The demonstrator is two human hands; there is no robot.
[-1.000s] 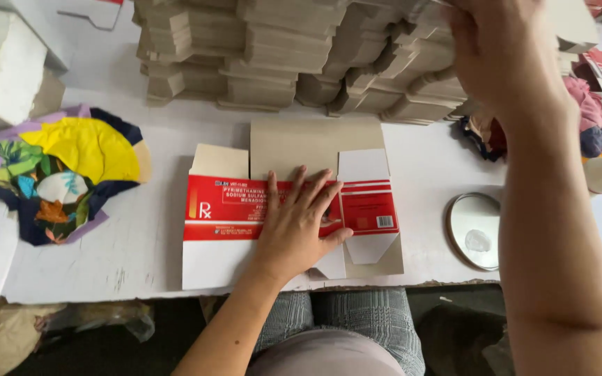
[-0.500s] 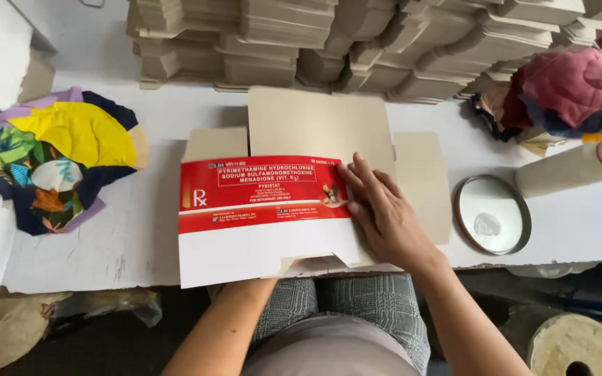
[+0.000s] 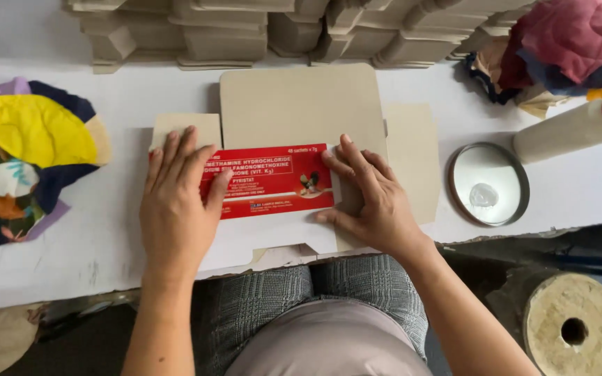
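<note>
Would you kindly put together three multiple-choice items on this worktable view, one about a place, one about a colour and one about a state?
1. Where is the round metal lid?
A. Right of the carton blank
B. On the fabric pile
C. Under the left hand

2. What colour is the carton's printed panel?
A. Blue
B. Red
C. Green

3. How do the hands rest on the carton?
A. Both clenched into fists
B. Both lifted clear of it
C. Both open, pressed flat on it

Answers: 1 A, the lid sits on the white table right of the blank. 2 B, the panel is plainly red. 3 C, the left hand and right hand lie with fingers spread on the cardboard.
</note>
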